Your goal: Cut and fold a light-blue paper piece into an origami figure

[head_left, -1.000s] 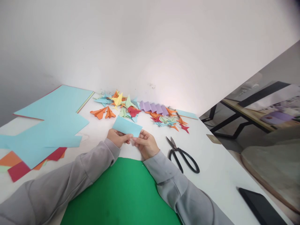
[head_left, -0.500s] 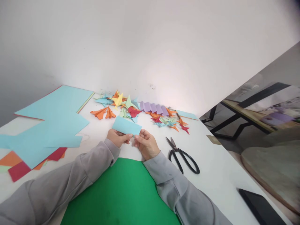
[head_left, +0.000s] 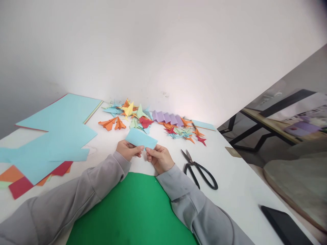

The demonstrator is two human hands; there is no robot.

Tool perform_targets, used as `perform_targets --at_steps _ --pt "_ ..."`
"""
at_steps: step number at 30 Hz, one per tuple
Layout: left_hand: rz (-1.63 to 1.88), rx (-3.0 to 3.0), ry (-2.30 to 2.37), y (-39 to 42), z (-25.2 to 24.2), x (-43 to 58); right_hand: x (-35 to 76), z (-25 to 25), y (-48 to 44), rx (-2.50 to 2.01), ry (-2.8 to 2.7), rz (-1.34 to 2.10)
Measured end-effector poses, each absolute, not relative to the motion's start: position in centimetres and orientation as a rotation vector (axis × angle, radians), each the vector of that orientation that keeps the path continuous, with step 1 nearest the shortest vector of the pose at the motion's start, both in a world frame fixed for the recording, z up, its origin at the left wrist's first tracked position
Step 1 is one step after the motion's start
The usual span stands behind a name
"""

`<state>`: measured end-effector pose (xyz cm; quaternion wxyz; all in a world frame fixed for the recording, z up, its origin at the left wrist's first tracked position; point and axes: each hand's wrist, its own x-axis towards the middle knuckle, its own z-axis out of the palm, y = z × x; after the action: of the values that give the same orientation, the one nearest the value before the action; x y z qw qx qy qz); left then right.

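A light blue piece of paper (head_left: 141, 137) is held up off the white table (head_left: 237, 183), slightly tilted. My left hand (head_left: 128, 149) pinches its lower left edge, thumb on the near side. With thumb and fingers closed, my right hand (head_left: 160, 157) grips its lower right edge. The two thumbs are close together at the bottom edge. Fingers behind the paper are partly hidden. Beneath my forearms lies a green sheet (head_left: 130, 211). Black-handled scissors (head_left: 195, 165) rest to the right of my right hand, blades partly apart.
Folded paper figures (head_left: 129, 109) in several colours lie by the wall, beside a pleated purple paper (head_left: 167, 118). Blue sheets (head_left: 56, 141) overlap on the left, over red and orange pieces (head_left: 21, 187). A black flat device (head_left: 283, 223) sits at the near right edge.
The blue paper has shifted slightly right and turned a little clockwise in my hands. My right thumb has moved left along its lower edge.
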<state>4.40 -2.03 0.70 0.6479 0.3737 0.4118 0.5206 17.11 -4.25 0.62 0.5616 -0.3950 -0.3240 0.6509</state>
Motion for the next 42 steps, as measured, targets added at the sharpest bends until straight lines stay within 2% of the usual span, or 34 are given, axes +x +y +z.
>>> perform_targets --at_steps 13,36,42 --pt "1.143 0.890 0.930 -2.2 0.6 4.4 16.9 0.0 -4.4 -1.000 -0.892 1.464" --pt "1.160 0.851 1.001 -2.5 1.6 4.3 17.0 0.2 -4.6 -1.033 -0.895 1.475" --pt "1.068 0.983 0.959 -2.4 1.3 4.3 17.1 0.7 -4.5 -1.009 -0.784 1.516"
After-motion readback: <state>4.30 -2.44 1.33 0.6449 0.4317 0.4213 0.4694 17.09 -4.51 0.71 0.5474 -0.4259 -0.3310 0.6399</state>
